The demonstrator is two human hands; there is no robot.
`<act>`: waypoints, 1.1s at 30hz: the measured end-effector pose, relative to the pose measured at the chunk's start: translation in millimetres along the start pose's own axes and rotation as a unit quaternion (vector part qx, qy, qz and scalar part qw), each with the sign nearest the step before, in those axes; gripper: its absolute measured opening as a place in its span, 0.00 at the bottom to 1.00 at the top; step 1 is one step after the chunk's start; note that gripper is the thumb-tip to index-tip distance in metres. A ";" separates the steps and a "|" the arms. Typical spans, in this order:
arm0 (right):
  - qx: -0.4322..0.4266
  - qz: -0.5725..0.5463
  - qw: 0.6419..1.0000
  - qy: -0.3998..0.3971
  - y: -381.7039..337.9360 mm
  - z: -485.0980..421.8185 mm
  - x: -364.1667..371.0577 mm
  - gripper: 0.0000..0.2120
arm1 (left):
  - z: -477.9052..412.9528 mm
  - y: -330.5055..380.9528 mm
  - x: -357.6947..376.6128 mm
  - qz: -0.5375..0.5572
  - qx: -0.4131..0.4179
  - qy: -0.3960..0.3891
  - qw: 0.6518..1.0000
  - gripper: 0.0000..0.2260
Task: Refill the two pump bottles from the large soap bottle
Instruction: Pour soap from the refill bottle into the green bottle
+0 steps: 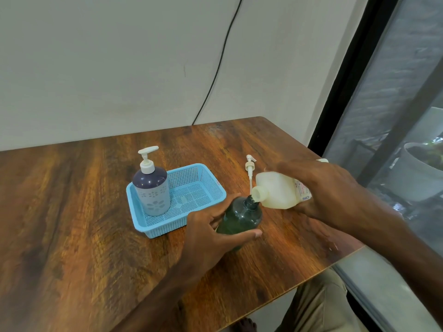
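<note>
My left hand (211, 232) grips a dark green pump bottle (241, 218) that stands on the table with its neck uncovered. My right hand (321, 188) holds the large cream soap bottle (278, 190) tipped over on its side, its mouth touching the green bottle's neck. A loose white pump head (250, 167) with its long tube lies on the table just behind them. The second pump bottle (152, 188), dark purple over pale grey with a white pump on top, stands in the left end of a blue basket (203, 178).
The wooden table (72, 212) ends in a front-right edge close to my right arm. A black cable (220, 61) runs down the wall behind. A window with a dark frame (347, 75) lies to the right, and my knee (318, 305) shows below the table edge.
</note>
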State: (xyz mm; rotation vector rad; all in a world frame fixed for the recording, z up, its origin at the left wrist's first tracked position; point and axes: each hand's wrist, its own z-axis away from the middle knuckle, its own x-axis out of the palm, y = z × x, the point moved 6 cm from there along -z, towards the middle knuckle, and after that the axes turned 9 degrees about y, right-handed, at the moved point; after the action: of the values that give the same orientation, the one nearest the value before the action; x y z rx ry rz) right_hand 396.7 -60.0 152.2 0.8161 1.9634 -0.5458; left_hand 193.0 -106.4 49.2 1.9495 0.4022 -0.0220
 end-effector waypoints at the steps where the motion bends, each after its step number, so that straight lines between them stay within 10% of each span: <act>1: 0.000 -0.001 1.000 0.000 0.4 -0.1 0.0 0.36 | 0.0 -1.1 0.4 0.000 -0.003 -0.001 1.000 0.33; 33: -0.020 0.008 1.000 0.017 -3.2 -0.3 -2.0 0.40 | -0.3 1.9 -0.6 0.001 0.011 0.007 1.000 0.31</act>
State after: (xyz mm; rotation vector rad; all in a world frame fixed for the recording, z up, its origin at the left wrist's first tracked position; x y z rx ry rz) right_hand 394.9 -62.7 154.2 0.8200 1.9914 -0.4835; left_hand 193.0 -107.0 51.2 1.9735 0.4123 -0.0116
